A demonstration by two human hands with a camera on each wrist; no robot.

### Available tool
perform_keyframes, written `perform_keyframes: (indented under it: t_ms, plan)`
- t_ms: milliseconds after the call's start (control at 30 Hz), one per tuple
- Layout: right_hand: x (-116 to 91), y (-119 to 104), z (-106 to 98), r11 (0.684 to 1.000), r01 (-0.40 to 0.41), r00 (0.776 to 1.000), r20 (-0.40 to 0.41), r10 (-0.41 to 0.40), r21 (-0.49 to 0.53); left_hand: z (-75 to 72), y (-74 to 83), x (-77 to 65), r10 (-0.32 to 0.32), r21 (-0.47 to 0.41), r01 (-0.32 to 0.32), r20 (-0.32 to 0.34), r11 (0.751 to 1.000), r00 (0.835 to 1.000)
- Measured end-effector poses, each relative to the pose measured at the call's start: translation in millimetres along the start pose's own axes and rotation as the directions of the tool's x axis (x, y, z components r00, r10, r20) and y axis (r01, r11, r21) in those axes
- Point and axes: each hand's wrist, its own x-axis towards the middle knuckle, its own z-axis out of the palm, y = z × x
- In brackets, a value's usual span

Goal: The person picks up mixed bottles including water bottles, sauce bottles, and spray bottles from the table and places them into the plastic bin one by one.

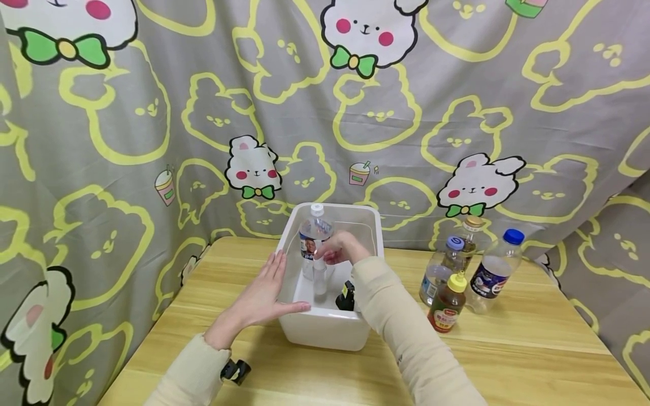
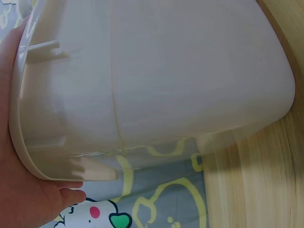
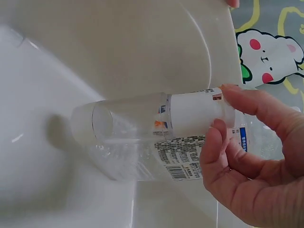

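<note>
Bin of white plastic [image 1: 325, 332] stands on the wood-grain table [image 1: 538, 355], before the grey curtain [image 1: 304, 124] with rabbit faces; the right hand [image 1: 341, 247] reaches inside this bin and pinches, between thumb and bent fingers, the white upper part of a small clear cylindrical bottle [image 1: 319, 280]; this small bottle is inside the bin, its clear end directed downward, and whether that end touches the floor of the bin I cannot tell; just beside it, also within the bin, stands a larger clear bottle [image 1: 308, 248] with a white cap and a printed label, on which the right wrist view shows a barcode; the left hand [image 1: 264, 290] is spread, with its fingers straight along the left rim and its thumb stretched over the near rim, and it rests on the bin; to the right, on the table, four bottles are grouped near each other: a yellow-capped squeeze bottle [image 1: 446, 309] in front, a purple-capped clear bottle [image 1: 433, 277], a gold-capped bottle [image 1: 470, 242] behind, and a blue-capped bottle [image 1: 490, 277] with dark blue label.
</note>
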Motion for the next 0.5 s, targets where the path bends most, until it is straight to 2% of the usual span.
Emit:
perform_keyframes:
  t_ms: [200,267,367,433,500]
  plan:
    - [4.3,4.4,6.7,0.999,0.033,0.999,-0.021,-0.034,-0.024,-0.1,-0.4,-0.8,-0.009,-0.012,0.009,0.007,1.0,1.0]
    - [-0.8,2.6,8.8,0.999,0.022,1.0,-0.021,-0.022,-0.026,0.0,-0.3,-1.0,-0.013,-0.013,0.013,0.01,1.0,1.0]
    - [2.0,1.7,12.3,0.999,-0.004,1.0,-0.024,0.004,-0.037,0.1,-0.2,-0.8,-0.015,-0.014,0.015,0.009,1.0,1.0]
    - [10.8,2.6,14.9,0.998,-0.03,0.999,-0.03,0.029,-0.047,0.1,-0.1,-0.5,-0.013,-0.012,0.013,0.006,1.0,1.0]
    - [31.5,8.5,15.2,0.998,-0.029,0.999,-0.029,0.027,-0.058,-0.2,0.2,-0.2,-0.008,-0.01,0.008,0.0,1.0,1.0]
